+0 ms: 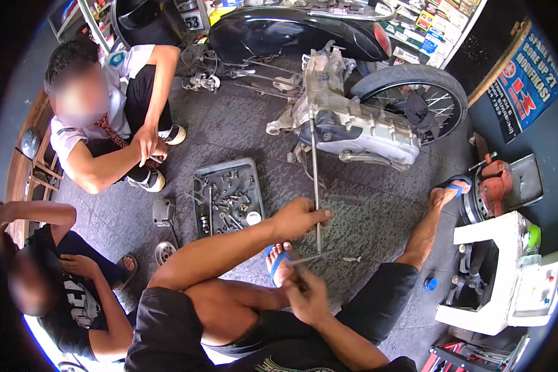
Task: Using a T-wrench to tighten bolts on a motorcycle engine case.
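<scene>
Left hand (301, 218) is closing its fingers round the long metal rod (315, 180), keeping it upright on the floor near the engine (353, 127). Right hand (307, 291) is pinching a thin tool (307, 259) against the rod's lower end. Parts tray (228, 195) is lying within left reach.

A long rod (316, 186) is standing upright on the floor (366, 211) in front of the person, the left hand (299, 218) gripping it near its lower end. The right hand (307, 294) is sitting just below, nearer the body, holding a thin tool (310, 259). Behind the rod is lying a motorcycle engine (347, 121) — a wheel (415, 102) to its right. Left of the rod, a tray of parts (226, 195) is resting on the floor — two seated people further left.
</scene>
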Motion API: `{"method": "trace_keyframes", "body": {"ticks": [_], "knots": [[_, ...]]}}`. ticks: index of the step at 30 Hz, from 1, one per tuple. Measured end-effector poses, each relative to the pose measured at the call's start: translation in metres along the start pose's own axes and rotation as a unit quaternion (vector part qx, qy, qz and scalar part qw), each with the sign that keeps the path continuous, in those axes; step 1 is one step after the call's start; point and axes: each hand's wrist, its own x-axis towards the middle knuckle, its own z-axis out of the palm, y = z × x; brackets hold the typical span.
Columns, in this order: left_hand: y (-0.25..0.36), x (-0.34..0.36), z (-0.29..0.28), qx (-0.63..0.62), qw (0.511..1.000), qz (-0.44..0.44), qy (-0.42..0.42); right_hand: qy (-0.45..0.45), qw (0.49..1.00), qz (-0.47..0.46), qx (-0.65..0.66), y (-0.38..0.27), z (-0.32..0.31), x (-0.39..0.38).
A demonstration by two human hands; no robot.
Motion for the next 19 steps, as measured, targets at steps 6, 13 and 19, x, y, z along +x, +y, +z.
{"method": "trace_keyframes", "body": {"ticks": [6,13,19], "knots": [[-0.017,0.003,-0.003,0.02,0.999,0.023,0.019,0.244,0.897,0.331,0.161,-0.02,-0.06,0.006],[-0.012,0.005,0.003,0.015,0.999,0.023,0.022,0.222,0.791,0.378,0.427,-0.068,-0.014,0.033],[-0.02,0.003,-0.005,-0.03,0.987,0.0,-0.155,-0.121,0.498,0.132,0.848,0.006,-0.015,0.025]]}}
